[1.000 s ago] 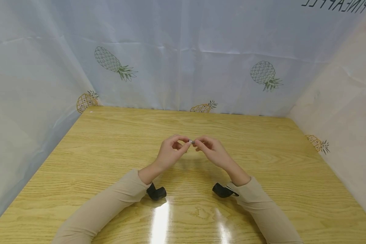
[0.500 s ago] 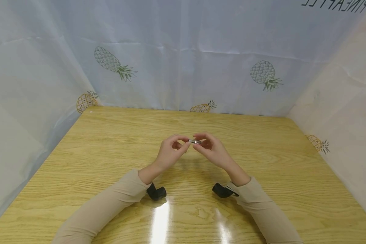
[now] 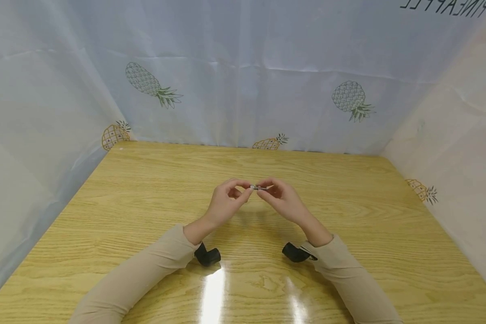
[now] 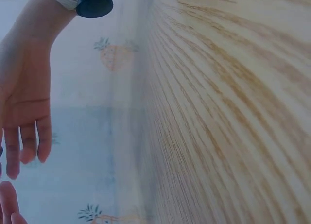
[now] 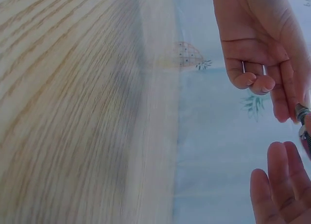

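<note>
A small silver metal bolt (image 3: 254, 187) lies level between both hands, above the table. My left hand (image 3: 224, 204) pinches its left end with thumb and forefinger. Thumb and forefinger of my right hand (image 3: 285, 202) close about a nut (image 3: 259, 187) on the bolt's shank, whose thin end sticks out toward the right palm. In the right wrist view the threaded bolt (image 5: 302, 112) shows only at the right edge, with the left hand (image 5: 260, 49) above and the right hand's fingers (image 5: 278, 185) below. The left wrist view shows the right hand (image 4: 26, 88), but the bolt is mostly cut off.
Both hands are over a wood-grain table (image 3: 146, 193). Pale curtains (image 3: 235, 90) printed with pineapples hang behind it and along both sides. Black wrist cameras (image 3: 208, 255) stick out inward from the beige sleeves (image 3: 146, 270). A small white speck (image 3: 120, 148) lies near the back left corner.
The right thumb and forefinger spread apart from the nut, baring more of the bolt, then came together on it again. The left hand has kept its hold and place.
</note>
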Tool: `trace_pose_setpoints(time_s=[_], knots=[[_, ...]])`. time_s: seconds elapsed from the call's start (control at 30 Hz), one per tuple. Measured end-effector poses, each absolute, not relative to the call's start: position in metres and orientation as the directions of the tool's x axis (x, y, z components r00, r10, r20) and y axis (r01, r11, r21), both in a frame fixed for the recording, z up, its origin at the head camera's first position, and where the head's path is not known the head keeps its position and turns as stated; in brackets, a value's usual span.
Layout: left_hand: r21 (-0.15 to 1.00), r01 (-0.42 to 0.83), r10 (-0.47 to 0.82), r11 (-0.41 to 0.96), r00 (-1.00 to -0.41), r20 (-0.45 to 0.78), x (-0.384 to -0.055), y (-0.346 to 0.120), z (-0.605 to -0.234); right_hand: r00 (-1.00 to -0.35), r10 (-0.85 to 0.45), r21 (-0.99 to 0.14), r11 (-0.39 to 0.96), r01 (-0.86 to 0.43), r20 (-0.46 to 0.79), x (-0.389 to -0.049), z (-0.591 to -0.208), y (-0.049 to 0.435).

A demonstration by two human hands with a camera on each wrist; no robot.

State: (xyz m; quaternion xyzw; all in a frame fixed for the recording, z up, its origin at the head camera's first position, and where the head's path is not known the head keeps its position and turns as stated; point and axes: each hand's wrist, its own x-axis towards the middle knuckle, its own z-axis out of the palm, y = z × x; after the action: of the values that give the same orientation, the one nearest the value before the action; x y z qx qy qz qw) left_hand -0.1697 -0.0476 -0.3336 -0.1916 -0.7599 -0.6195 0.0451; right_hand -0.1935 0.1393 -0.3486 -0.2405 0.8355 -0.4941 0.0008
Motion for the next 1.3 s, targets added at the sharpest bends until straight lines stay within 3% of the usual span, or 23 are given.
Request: trace_pose_setpoints(time_s=[0.4,0.83,1.3], knots=[[0.922,0.349,0.232,0.166,-0.923,0.307,-0.1697,-0.0465,-0.3328,-0.902,-0.417,-0.864,0.408,-0.296,0.112,-0.1924,-0.3440,0.1386],[0.923,0.354,0.228,0.152,-0.921,0.315,-0.1706,-0.0472,-0.3344,-0.882,-0.410,-0.832,0.385,-0.398,0.232,-0.1922,-0.3459,0.1373],[0.921,0.360,0.224,0.149,-0.919,0.323,-0.1696,-0.0465,-0.3337,-0.917,-0.384,-0.864,0.419,-0.278,0.109,-0.1919,-0.3447,0.1373]])
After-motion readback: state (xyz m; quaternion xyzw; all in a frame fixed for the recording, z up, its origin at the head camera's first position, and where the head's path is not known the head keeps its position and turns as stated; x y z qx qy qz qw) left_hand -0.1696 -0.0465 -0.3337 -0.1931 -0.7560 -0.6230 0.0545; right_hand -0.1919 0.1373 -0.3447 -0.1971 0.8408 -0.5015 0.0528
